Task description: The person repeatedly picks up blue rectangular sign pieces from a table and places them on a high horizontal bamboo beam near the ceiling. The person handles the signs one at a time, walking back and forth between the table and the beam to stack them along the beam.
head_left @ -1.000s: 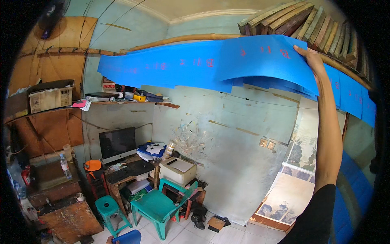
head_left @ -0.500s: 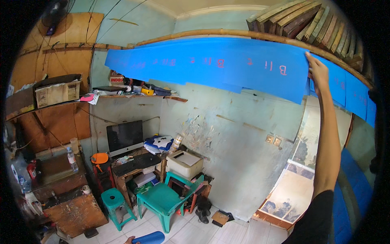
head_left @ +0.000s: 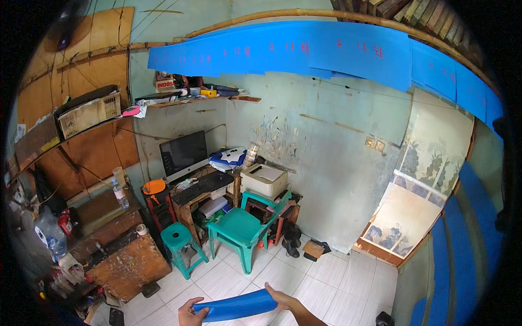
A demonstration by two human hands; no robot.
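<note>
A curved blue sheet (head_left: 239, 307) stretches between my two hands at the bottom of the view. My left hand (head_left: 193, 312) grips its left end, with the thumb over the top surface. At the other end, the fingers of my right hand (head_left: 278, 298) are closed round the edge. Overhead, a row of blue sheets (head_left: 348, 46) with red handwritten marks hangs overlapping along a bamboo pole (head_left: 261, 18). Both hands are well below that row.
Ahead stand a green plastic chair (head_left: 237, 224), a green stool (head_left: 176, 236), a desk with a monitor (head_left: 185, 156) and a printer (head_left: 264, 178). A wooden cabinet (head_left: 128, 263) is at left. Shoes (head_left: 291, 239) lie on the tiled floor (head_left: 321, 296). More blue strips (head_left: 459, 244) cover the right wall.
My right hand has come down from the hanging row, letting go of a sheet there, and now holds the right end of the blue sheet. My view has tilted downward.
</note>
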